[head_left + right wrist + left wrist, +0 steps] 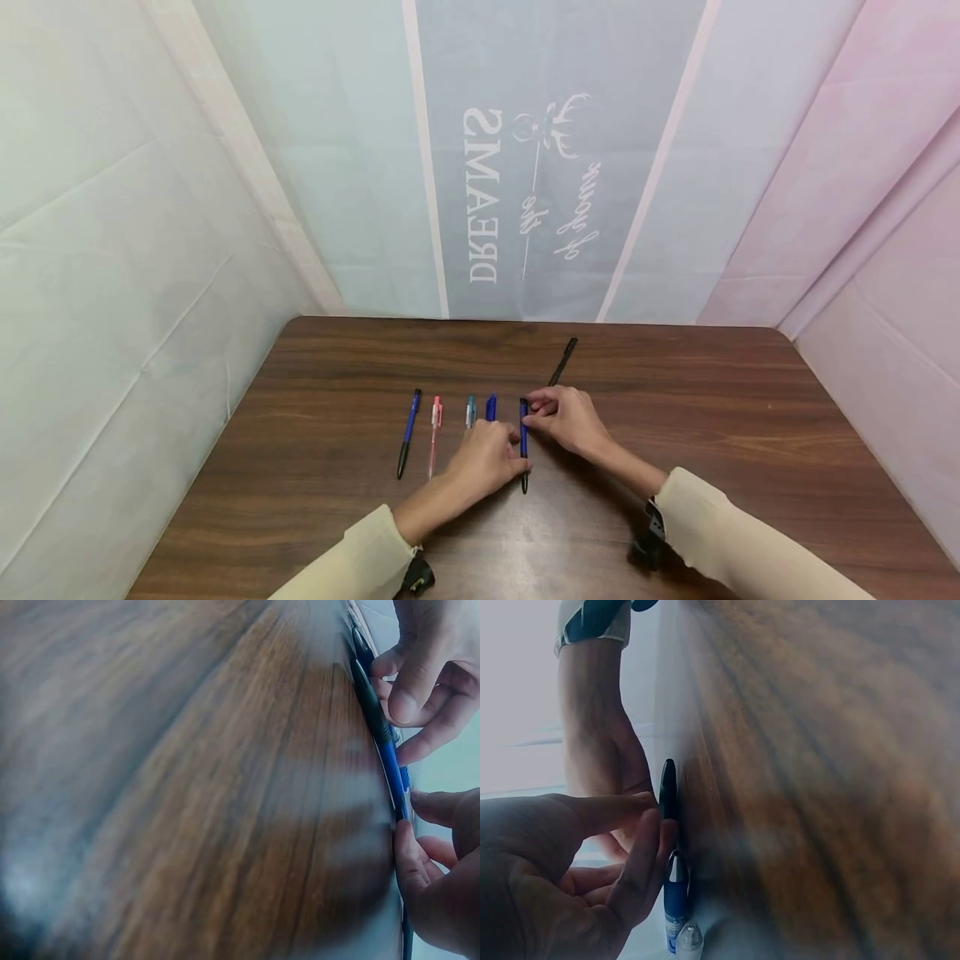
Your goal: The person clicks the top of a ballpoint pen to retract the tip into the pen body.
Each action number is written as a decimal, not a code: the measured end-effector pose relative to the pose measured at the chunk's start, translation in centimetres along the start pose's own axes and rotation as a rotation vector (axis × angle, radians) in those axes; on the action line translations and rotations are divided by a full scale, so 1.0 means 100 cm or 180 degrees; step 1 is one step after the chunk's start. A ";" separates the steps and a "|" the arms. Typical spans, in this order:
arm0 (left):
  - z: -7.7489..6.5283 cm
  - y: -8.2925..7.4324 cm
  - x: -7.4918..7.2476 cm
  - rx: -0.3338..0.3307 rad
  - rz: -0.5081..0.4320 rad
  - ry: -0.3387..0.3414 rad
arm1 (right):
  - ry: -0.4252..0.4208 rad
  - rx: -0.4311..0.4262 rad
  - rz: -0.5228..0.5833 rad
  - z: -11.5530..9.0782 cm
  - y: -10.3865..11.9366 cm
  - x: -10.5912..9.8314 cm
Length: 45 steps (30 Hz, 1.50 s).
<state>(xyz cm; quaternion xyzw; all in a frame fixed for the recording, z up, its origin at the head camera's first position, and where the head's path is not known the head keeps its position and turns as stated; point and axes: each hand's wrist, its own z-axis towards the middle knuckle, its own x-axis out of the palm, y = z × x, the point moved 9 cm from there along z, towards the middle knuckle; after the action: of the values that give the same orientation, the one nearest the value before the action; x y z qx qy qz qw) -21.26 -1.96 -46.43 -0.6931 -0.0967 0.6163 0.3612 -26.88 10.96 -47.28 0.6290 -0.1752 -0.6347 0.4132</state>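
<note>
A blue pen with a black grip [523,433] lies between my two hands on the wooden table, its black end pointing toward me. My left hand [483,458] holds its lower part, the thumb across the black grip and the curled fingers beside it. Higher up, my right hand [570,421] pinches the same pen between thumb and fingertip near its far end. In the right wrist view the blue barrel [391,769] runs between both hands. Just left of it lies another blue pen [491,407], partly covered by my left hand.
Further left lie a teal-topped pen [470,412], a pink pen [437,414] and a blue-and-black pen [408,433], roughly side by side. A black pen [564,361] lies slanted beyond my right hand. Fabric with lettering [525,192] hangs behind the table's [712,400] far edge.
</note>
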 end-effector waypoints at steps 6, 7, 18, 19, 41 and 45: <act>0.003 -0.004 -0.005 0.0087 -0.0051 -0.0056 | 0.0005 0.0040 0.0050 -0.003 -0.003 -0.007; 0.003 -0.004 -0.006 0.0093 -0.0075 -0.0058 | -0.0003 0.0044 0.0056 -0.004 -0.003 -0.009; 0.017 -0.010 -0.019 0.0241 -0.0054 -0.0298 | -0.0115 0.0063 -0.0083 -0.006 -0.010 -0.034; 0.018 -0.010 -0.021 0.0257 -0.0023 -0.0338 | -0.0127 0.0070 -0.0096 -0.006 -0.011 -0.036; 0.055 -0.015 -0.031 0.0291 0.0279 -0.0380 | -0.0298 0.0185 -0.0304 0.013 -0.034 -0.076; 0.061 -0.015 -0.030 0.0311 0.0303 -0.0377 | -0.0287 0.0215 -0.0316 0.019 -0.036 -0.079</act>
<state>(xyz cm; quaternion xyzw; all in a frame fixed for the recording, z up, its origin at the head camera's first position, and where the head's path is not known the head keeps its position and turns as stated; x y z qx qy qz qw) -27.10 -0.24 -43.03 -0.6408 -0.0546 0.6766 0.3585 -30.86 18.40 -44.54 0.6213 -0.1836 -0.6758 0.3515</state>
